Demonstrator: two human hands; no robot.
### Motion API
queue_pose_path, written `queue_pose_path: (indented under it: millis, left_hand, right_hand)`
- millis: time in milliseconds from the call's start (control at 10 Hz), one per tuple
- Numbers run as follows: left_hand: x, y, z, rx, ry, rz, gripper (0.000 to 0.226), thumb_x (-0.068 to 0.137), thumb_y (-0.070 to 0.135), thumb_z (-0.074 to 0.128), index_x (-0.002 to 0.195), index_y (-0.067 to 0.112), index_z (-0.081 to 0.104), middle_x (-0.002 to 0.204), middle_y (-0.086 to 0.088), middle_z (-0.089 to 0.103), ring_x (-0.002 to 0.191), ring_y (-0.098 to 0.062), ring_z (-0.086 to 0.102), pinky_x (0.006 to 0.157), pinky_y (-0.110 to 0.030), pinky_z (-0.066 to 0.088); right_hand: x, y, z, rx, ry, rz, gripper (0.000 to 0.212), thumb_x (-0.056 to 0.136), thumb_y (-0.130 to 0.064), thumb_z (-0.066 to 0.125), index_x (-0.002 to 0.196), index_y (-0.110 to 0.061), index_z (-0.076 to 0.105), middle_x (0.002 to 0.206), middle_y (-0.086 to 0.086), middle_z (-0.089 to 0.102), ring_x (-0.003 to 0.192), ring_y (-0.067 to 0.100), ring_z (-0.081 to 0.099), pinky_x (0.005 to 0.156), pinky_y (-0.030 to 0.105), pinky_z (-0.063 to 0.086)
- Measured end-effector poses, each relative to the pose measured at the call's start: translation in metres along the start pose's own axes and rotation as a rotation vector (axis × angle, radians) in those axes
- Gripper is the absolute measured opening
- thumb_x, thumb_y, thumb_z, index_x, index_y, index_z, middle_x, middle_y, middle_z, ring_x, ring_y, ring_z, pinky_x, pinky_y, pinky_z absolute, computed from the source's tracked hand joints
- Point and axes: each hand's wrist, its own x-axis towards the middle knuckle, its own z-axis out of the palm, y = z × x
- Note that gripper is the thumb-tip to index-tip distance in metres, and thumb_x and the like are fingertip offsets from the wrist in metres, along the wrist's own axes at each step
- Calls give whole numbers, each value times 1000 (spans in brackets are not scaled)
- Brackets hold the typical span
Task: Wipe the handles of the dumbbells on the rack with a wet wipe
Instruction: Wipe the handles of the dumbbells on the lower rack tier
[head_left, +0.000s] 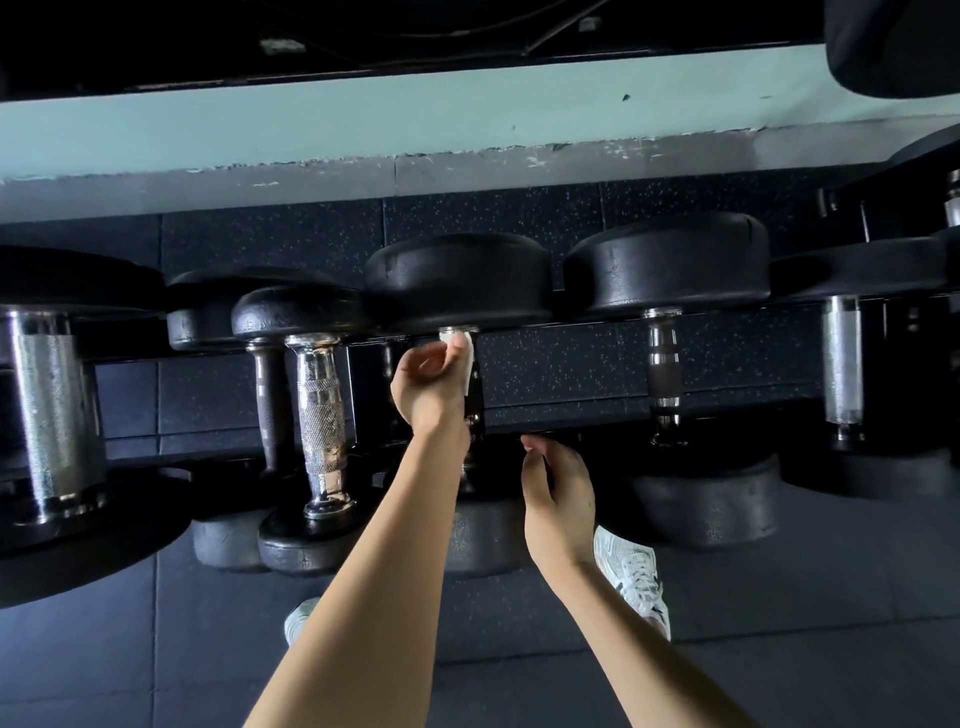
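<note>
Gym rack (587, 422), on my feed: the left hand (431, 387) pinches a white wet wipe (464, 349) around the upper handle (475, 410) of a black rubber-headed dumbbell (457, 280). The right hand (558, 499) hovers loosely curled, holding nothing. Speckled black rubber flooring (571, 358) meets a scuffed pale green wall (363, 124).

Stretches both bare forearms forward; pinches wet wipe (464, 344) in left hand (431, 387), thumb against curled fingers; holds right hand (558, 499) lower, fingers loosely curled, empty.
</note>
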Motion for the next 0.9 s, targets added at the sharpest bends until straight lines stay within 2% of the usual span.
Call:
queue_pose_path:
  millis: [100, 200, 300, 400, 500, 600, 700, 800, 900]
  left_hand:
    - [3, 4, 0, 12, -23, -19, 10, 85, 10, 69, 85, 13, 59, 74, 6, 57, 59, 6, 56, 66, -6, 48]
    - [4, 0, -11, 143, -128, 70, 21, 89, 16, 64, 73, 25, 55, 75, 5, 57, 66, 0, 59, 60, -7, 47]
    - [3, -7, -18, 287, -185, 138, 2, 89, 20, 64, 90, 18, 66, 76, 12, 58, 83, -11, 57, 63, -6, 46]
    - [-1, -8, -18, 302, -135, 161, 24, 86, 10, 67, 105, -6, 67, 78, 4, 63, 86, -11, 54, 60, -3, 43]
    - [-9, -15, -28, 498, -118, 194, 29, 84, 17, 71, 106, -1, 68, 95, -7, 70, 86, -12, 60, 66, -5, 44]
    - [-13, -16, -36, 681, -172, 155, 29, 87, 24, 67, 105, 1, 69, 100, -12, 71, 91, -22, 64, 78, -23, 49]
    - [-10, -9, -35, 702, -152, 77, 42, 81, 29, 74, 114, 4, 66, 106, -7, 69, 90, -12, 57, 78, -18, 42]
    - [-6, -7, -32, 490, -191, -5, 24, 76, 18, 77, 97, 7, 70, 92, -5, 69, 88, -20, 63, 84, -30, 52]
    - [-7, -9, -30, 425, -195, -27, 12, 75, 10, 77, 79, 16, 67, 80, -2, 67, 78, -24, 63, 83, -43, 56]
  right_hand:
    - [0, 1, 1, -6, 7, -15, 56, 77, -41, 31, 100, -7, 69, 91, -10, 60, 97, 15, 56, 85, 18, 36]
    - [1, 1, 1, -14, 12, -21, 55, 78, -40, 31, 98, -6, 69, 93, -3, 65, 96, 18, 56, 84, 18, 35]
    - [0, 1, 1, -22, 13, -32, 54, 78, -39, 31, 96, -6, 70, 94, 3, 68, 95, 21, 57, 83, 20, 36]
    - [1, 2, 1, -33, 5, -48, 51, 79, -37, 31, 93, -6, 69, 92, 5, 68, 93, 22, 57, 81, 21, 36]
    - [2, 2, 0, -50, -2, -46, 50, 79, -36, 31, 92, -6, 69, 91, 5, 68, 91, 23, 56, 79, 22, 36]
    - [1, 1, -1, -55, -13, -51, 48, 79, -36, 31, 89, -7, 68, 88, 6, 68, 89, 24, 56, 79, 28, 39]
    - [1, 1, -1, -55, -12, -31, 49, 79, -36, 30, 89, -7, 68, 89, 6, 68, 90, 25, 56, 80, 30, 40]
    - [1, 2, -1, -65, -15, -45, 49, 79, -36, 30, 91, -7, 68, 90, 6, 68, 91, 25, 56, 80, 29, 39]
    - [2, 4, 0, -66, -13, -44, 49, 79, -36, 31, 91, -7, 68, 91, 5, 68, 91, 24, 56, 81, 28, 39]
